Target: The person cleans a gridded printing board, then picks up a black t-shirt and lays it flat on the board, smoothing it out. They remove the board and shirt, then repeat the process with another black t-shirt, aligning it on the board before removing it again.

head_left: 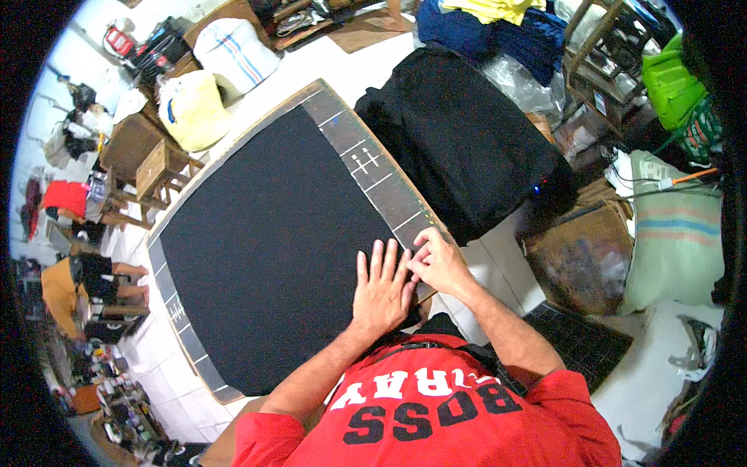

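Note:
A wide sheet of black fabric (272, 233) lies spread over a dark board (373, 167) with pale edges and white chalk-like marks along its border. My left hand (381, 289) rests on the fabric near its right corner, palm down with the fingers stretched out. Just beside it, my right hand (440, 265) is at the fabric's edge over the board's border. Its thumb and forefinger are curled together close to my left fingers; whatever is between them is too small to tell.
Beyond the board's right side is a large black cloth-covered bundle (467, 132). A wooden box (580, 253) and a pale green sack (675, 233) stand farther right. At the left are a small wooden stool (159, 171), a yellow sack (191, 109) and another person (97, 272).

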Demonstrator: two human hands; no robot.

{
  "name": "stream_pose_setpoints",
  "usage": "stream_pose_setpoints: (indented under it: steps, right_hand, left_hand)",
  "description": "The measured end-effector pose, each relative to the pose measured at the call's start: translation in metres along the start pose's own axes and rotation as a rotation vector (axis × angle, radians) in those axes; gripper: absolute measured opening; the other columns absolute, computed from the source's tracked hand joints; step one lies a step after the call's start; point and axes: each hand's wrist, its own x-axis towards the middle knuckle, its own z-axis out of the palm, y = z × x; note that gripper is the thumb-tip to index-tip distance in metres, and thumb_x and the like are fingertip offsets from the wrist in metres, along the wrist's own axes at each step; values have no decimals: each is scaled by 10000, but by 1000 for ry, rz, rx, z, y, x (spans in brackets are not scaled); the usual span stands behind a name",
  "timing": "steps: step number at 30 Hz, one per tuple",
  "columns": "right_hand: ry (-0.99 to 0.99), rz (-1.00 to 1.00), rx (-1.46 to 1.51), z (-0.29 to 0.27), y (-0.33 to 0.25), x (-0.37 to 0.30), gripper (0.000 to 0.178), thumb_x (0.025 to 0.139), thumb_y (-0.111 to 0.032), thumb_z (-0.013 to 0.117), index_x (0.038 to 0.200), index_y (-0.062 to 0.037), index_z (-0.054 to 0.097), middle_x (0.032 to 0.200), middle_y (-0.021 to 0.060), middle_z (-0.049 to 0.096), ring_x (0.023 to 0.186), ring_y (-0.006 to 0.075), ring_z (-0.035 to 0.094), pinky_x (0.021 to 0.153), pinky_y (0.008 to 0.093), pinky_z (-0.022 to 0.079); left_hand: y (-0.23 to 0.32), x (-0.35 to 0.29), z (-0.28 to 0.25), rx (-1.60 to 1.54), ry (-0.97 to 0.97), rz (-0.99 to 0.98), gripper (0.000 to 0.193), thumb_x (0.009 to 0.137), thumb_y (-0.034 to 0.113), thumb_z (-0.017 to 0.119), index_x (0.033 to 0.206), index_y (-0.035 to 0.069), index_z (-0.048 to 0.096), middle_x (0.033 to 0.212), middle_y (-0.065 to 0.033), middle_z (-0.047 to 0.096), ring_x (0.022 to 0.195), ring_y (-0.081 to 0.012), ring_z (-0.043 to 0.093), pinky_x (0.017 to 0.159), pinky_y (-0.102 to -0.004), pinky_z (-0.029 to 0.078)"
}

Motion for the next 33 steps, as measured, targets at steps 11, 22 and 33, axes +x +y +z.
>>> stream_pose_setpoints:
  steps: [11, 22, 33]
  right_hand:
    - [86, -272, -374, -45, -27, 23, 314, 914, -140, 761, 1169, -40, 608, 904, 114, 738, 856, 255, 726, 788, 395, 582]
    - [-119, -916, -893, 112, -15, 25, 766, 1011, -389, 611, 1578, 69, 373, 1659, 282, 335, 1576, 425, 262, 1299, 541, 195]
    - [-53, -833, -1167, 98, -7, 11, 828, 1008, -569, 578, 1632, -66, 372, 1703, 261, 263, 1601, 410, 203, 1300, 576, 129]
  left_hand:
    - [-87, -47, -27, 108, 206, -412, 717, 1027, 365, 588, 1599, -8, 372, 1685, -293, 289, 1591, -449, 217, 1288, -598, 147]
    - [10, -133, -4, -131, 110, -112, 624, 1012, 390, 607, 1489, -5, 529, 1568, -261, 466, 1513, -417, 378, 1257, -528, 284]
    - [-127, -197, -29, 132, 215, -502, 741, 1043, 405, 563, 1589, -55, 367, 1683, -293, 290, 1594, -431, 225, 1304, -549, 157]
